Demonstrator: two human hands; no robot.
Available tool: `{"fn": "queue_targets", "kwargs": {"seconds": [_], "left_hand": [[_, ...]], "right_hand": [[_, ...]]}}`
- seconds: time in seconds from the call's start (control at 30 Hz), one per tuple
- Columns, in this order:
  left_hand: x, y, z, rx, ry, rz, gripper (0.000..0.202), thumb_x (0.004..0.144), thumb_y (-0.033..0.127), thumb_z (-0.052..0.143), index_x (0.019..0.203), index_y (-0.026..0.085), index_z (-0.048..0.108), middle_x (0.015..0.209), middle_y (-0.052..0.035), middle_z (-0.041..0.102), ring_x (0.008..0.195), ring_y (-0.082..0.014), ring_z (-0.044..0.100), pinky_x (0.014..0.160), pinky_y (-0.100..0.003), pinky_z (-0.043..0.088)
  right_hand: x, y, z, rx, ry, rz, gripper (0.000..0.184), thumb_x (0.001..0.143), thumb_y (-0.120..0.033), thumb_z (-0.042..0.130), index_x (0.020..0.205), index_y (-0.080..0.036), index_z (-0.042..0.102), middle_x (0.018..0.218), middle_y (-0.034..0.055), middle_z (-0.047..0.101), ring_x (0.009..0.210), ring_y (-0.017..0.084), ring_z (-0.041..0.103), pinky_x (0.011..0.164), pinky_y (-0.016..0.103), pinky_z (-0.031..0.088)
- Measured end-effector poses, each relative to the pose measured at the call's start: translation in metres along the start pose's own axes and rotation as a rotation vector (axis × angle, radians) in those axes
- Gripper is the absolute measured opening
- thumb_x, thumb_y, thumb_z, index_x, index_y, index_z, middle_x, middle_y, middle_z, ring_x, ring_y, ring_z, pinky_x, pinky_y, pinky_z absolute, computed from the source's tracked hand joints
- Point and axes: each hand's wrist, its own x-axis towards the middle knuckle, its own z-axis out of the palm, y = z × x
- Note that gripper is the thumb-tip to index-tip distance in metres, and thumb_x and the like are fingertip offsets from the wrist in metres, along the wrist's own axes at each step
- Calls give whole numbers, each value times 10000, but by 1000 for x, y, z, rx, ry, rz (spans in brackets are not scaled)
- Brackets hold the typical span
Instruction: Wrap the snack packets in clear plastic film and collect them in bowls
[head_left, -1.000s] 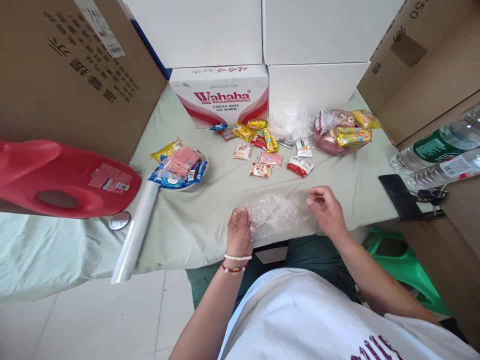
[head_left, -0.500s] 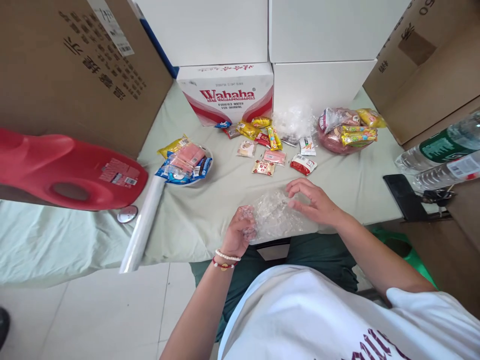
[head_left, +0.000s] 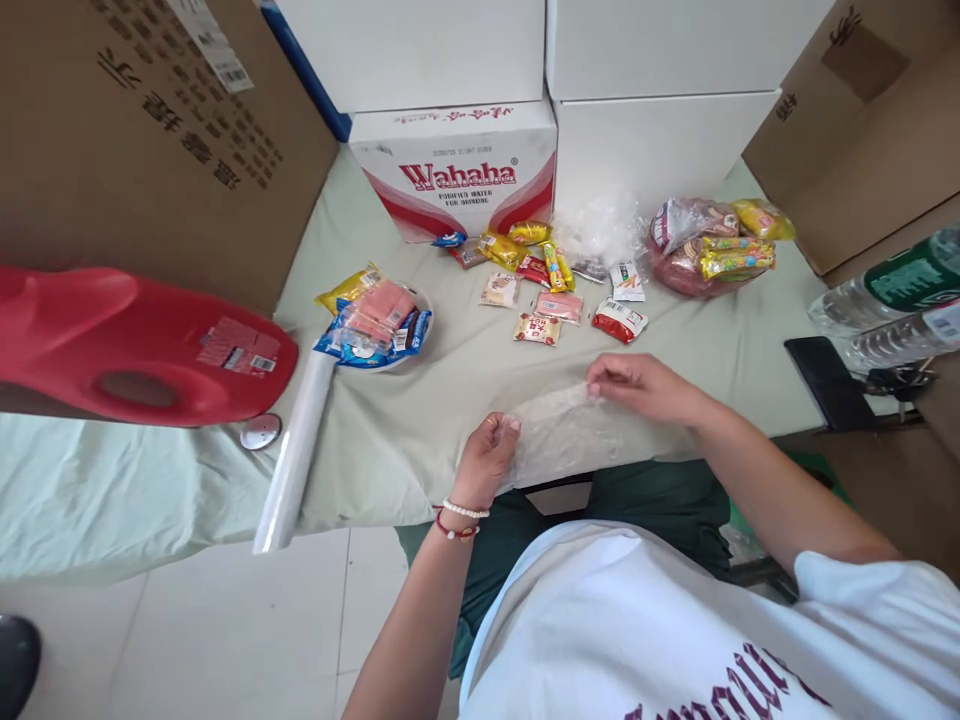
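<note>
A clear plastic bag [head_left: 564, 432] lies near the front edge of the green-covered table [head_left: 420, 430]. My left hand [head_left: 489, 462] is closed on its left edge, thumb and fingers pinched. Over at the bag's upper edge my right hand [head_left: 637, 385] pinches the film and holds it stretched flat. Small snack packets [head_left: 541, 328] lie loose just beyond the bag. A white bowl heaped with snacks [head_left: 373, 322] stands to the left, and a pink bowl of snacks [head_left: 701, 258] to the far right.
A roll of clear film [head_left: 294, 452] lies at the table's left front. A red jug [head_left: 127, 345] lies on its side at left. Cardboard boxes and a Wahaha carton [head_left: 457, 170] wall the back. Water bottles [head_left: 885, 300] and a black phone [head_left: 821, 380] sit right.
The bag was crumpled between my hands; now it is pulled out flatter. My right hand moved left onto the bag's upper edge, and my left hand turned to pinch its left edge.
</note>
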Motion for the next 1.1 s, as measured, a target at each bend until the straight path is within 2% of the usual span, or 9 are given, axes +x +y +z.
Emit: {"fn": "queue_targets", "kwargs": {"seconds": [0.1, 0.17, 0.3, 0.4, 0.53, 0.63, 0.83, 0.97, 1.1], "left_hand": [[2, -3, -8, 140, -239, -39, 425, 815, 586, 756, 773, 200, 583, 640, 61, 473, 547, -77, 355, 513, -225, 272], [3, -6, -13, 221, -237, -13, 409, 806, 576, 764, 877, 192, 644, 706, 34, 530, 595, -100, 419, 566, -238, 340], [-4, -13, -15, 468, 358, 259, 635, 735, 450, 831, 1268, 200, 595, 1031, -68, 622, 895, -220, 593, 873, -373, 491], [-13, -14, -7, 628, 646, 540, 582, 768, 357, 798, 1298, 192, 622, 1344, -194, 556, 1353, -363, 476, 1181, -531, 312], [-8, -11, -6, 662, 193, 621, 287, 797, 175, 683, 1046, 293, 761, 1231, -112, 710, 1422, -342, 501, 1271, -549, 138], [13, -8, -21, 756, -10, 590, 232, 742, 131, 597, 871, 267, 734, 1159, -75, 766, 1308, -316, 613, 1258, -563, 191], [47, 10, -39, 743, 200, 588, 215, 829, 271, 485, 618, 240, 508, 985, -69, 736, 1044, -252, 653, 1009, -431, 472], [52, 13, -22, 1181, 400, 621, 331, 894, 411, 564, 621, 226, 550, 1002, -135, 686, 1117, -324, 587, 1035, -516, 416], [54, 3, -16, 1371, 350, 650, 328, 962, 382, 519, 1142, 173, 696, 1455, -223, 580, 1410, -365, 474, 1187, -606, 271]], "right_hand": [[32, -15, -24, 37, -146, 133, 287, 878, -491, 719, 924, -208, 717, 622, -39, 612, 555, 134, 564, 597, 251, 417], [63, -18, -34, -121, -251, 144, 227, 855, -427, 739, 910, -207, 744, 585, -59, 581, 517, 110, 512, 599, 247, 385], [127, -8, -25, -502, -304, 50, 112, 835, -293, 718, 885, -212, 776, 707, -33, 658, 647, 127, 546, 678, 257, 373], [161, -1, -4, -718, -221, 94, 95, 851, -253, 694, 852, -194, 769, 774, 17, 703, 755, 170, 604, 708, 271, 375], [176, 6, 8, -753, -86, 222, 126, 895, -212, 645, 893, -161, 760, 779, 62, 719, 742, 183, 625, 708, 282, 393], [168, 18, -4, -679, 7, 278, 114, 899, -171, 630, 868, -148, 737, 675, 52, 676, 668, 171, 597, 690, 282, 395], [119, 47, -37, -480, 243, 399, 123, 917, -189, 567, 874, -171, 682, 656, 35, 647, 615, 180, 567, 667, 292, 413], [65, 47, -33, -602, 610, 64, 180, 966, -245, 513, 977, -174, 677, 932, 94, 692, 864, 222, 616, 788, 313, 437], [20, 53, 4, -609, 367, -241, 238, 995, -329, 523, 1117, -203, 684, 1088, 106, 666, 971, 231, 622, 809, 322, 458]]}}
